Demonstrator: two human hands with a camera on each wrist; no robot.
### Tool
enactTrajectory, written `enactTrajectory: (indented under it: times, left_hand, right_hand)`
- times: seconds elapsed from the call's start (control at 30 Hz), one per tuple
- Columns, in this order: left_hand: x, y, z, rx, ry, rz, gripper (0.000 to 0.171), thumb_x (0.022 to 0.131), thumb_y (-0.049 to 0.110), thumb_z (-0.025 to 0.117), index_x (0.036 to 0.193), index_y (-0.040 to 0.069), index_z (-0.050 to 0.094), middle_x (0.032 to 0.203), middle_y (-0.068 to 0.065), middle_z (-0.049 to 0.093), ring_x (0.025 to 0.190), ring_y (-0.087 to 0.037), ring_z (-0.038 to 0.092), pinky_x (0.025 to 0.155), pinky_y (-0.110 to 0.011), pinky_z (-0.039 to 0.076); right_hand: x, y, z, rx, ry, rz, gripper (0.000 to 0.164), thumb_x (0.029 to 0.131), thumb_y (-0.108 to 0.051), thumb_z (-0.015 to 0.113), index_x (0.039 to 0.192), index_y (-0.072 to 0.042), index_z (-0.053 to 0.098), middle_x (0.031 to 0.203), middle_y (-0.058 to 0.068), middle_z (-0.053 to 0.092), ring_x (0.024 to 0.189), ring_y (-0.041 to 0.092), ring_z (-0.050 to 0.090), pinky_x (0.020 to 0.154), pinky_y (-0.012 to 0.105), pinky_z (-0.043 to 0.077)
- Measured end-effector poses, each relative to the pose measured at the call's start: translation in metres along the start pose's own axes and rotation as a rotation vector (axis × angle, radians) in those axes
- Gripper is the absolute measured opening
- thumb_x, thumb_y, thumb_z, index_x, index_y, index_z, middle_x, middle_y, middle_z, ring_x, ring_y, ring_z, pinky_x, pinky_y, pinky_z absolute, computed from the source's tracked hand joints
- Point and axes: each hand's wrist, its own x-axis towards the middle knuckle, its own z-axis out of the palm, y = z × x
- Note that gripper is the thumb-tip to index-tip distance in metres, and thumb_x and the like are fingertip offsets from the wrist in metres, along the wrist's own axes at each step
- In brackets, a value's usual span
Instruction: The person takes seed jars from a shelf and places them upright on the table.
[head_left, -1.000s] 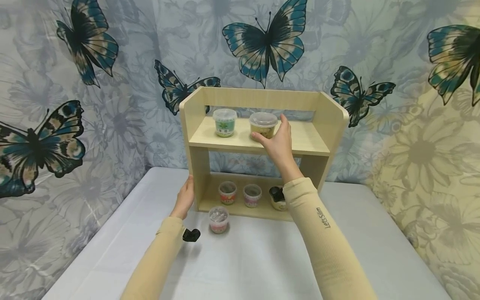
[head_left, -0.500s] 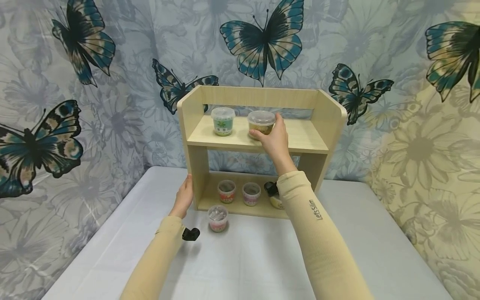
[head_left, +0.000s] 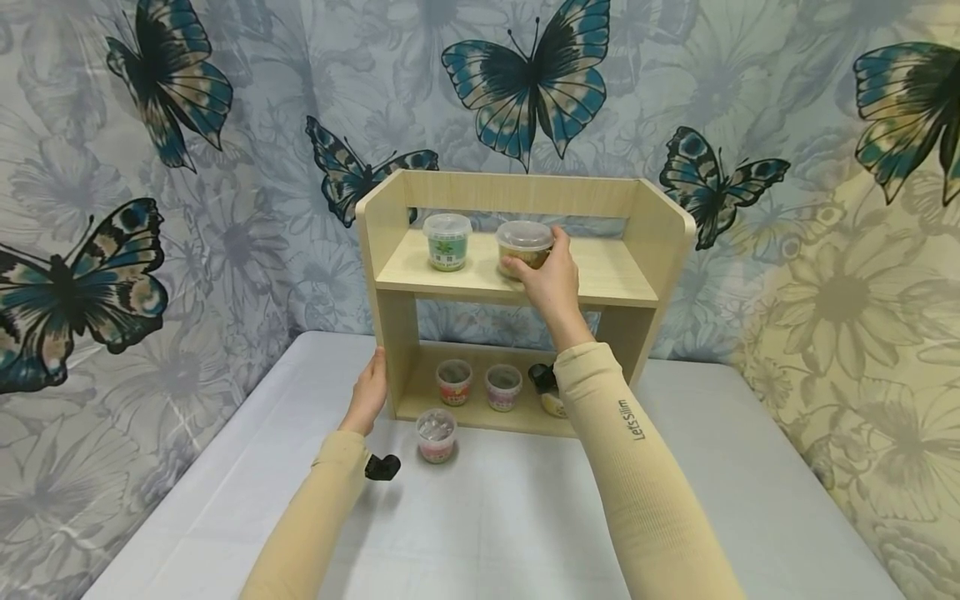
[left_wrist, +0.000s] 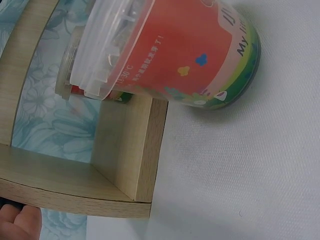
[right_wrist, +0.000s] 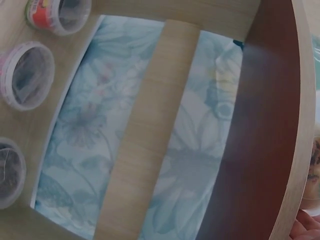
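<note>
My right hand (head_left: 553, 287) grips a round tub (head_left: 519, 242) with a clear lid and yellowish contents on the upper board of a small wooden shelf (head_left: 517, 193). The thumb lies on the tub's front and the fingers round its right side. Only a sliver of the tub (right_wrist: 314, 172) shows in the right wrist view. Left of it stands a green-labelled tub (head_left: 447, 250) with a lid. My left hand (head_left: 365, 396) rests against the shelf's left side panel, fingers extended. A red-labelled cup (left_wrist: 185, 55) on the table fills the top of the left wrist view.
On the lower board stand a red cup (head_left: 453, 392), a purple cup (head_left: 503, 393) and a yellowish cup (head_left: 553, 406), partly hidden by the right wrist camera (head_left: 542, 377). A white cloth covers the table (head_left: 525, 525). Butterfly-patterned fabric (head_left: 255, 167) hangs behind.
My right hand has drawn slightly left and its fingers have closed in round the lidded tub. The left hand stays at the side panel. Little differs over the last half second.
</note>
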Motion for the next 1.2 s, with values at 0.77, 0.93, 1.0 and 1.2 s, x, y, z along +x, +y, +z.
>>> enactTrajectory:
  times: [0.77, 0.93, 1.0, 1.2]
  left_hand:
    - [0.0, 0.0, 0.0, 0.003, 0.006, -0.01, 0.088, 0.086, 0.073, 0.013, 0.15, 0.013, 0.016, 0.151, -0.012, 0.018, 0.135, -0.035, 0.016, 0.108, -0.052, 0.015]
    - [0.0, -0.001, 0.0, 0.002, 0.007, -0.005, 0.088, 0.086, 0.073, 0.013, 0.15, 0.012, 0.016, 0.151, -0.012, 0.018, 0.135, -0.035, 0.017, 0.108, -0.051, 0.015]
    - [0.0, -0.001, -0.001, 0.003, 0.003, -0.003, 0.088, 0.086, 0.072, 0.013, 0.15, 0.011, 0.016, 0.151, -0.012, 0.017, 0.136, -0.035, 0.016, 0.108, -0.05, 0.015]
    - [0.0, 0.0, -0.001, 0.005, -0.002, -0.005, 0.088, 0.086, 0.073, 0.013, 0.15, 0.012, 0.015, 0.152, -0.011, 0.017, 0.136, -0.034, 0.016, 0.109, -0.05, 0.015]
  right_hand:
    - [-0.008, 0.001, -0.015, 0.297, 0.141, -0.097, 0.084, 0.077, -0.033, 0.077, 0.142, -0.009, 0.03, 0.135, 0.01, 0.042, 0.115, 0.023, 0.047, 0.091, 0.033, 0.045]
    - [-0.019, -0.001, -0.016, 0.323, 0.194, -0.21, 0.081, 0.075, -0.029, 0.08, 0.14, -0.007, 0.036, 0.129, 0.009, 0.048, 0.111, 0.022, 0.05, 0.09, 0.032, 0.045]
    - [-0.028, -0.005, -0.018, 0.329, 0.206, -0.254, 0.079, 0.075, -0.024, 0.08, 0.138, -0.005, 0.037, 0.127, 0.01, 0.05, 0.109, 0.022, 0.051, 0.09, 0.033, 0.045]
    - [-0.066, -0.028, -0.023, 0.351, 0.198, -0.322, 0.071, 0.077, -0.004, 0.077, 0.135, 0.007, 0.038, 0.121, 0.021, 0.053, 0.105, 0.03, 0.052, 0.089, 0.04, 0.045]
